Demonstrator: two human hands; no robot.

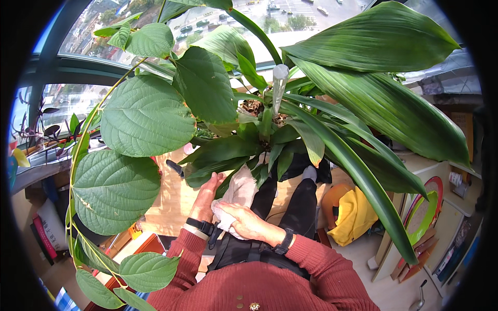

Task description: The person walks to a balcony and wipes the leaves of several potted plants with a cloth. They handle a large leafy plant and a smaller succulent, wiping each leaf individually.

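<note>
My right hand (250,223) is closed around a crumpled pale cloth (241,187), part of which hangs up against the lower leaves of a potted plant. Just to the left, my left hand (206,195) has its fingers stretched out along a dark green leaf (199,178). Some of its fingertips are partly hidden by the foliage. The big broad-leaved plant (264,122) stands in front of me, with a clear rod (280,85) upright among its stems. Brown chips of potting material show at its base.
A vine with large round leaves (148,115) hangs at the left, close to my left arm. Long broad leaves (384,106) reach over the right side. A yellow cloth (354,216) lies at the right near shelves (459,228). Windows (83,101) are beyond.
</note>
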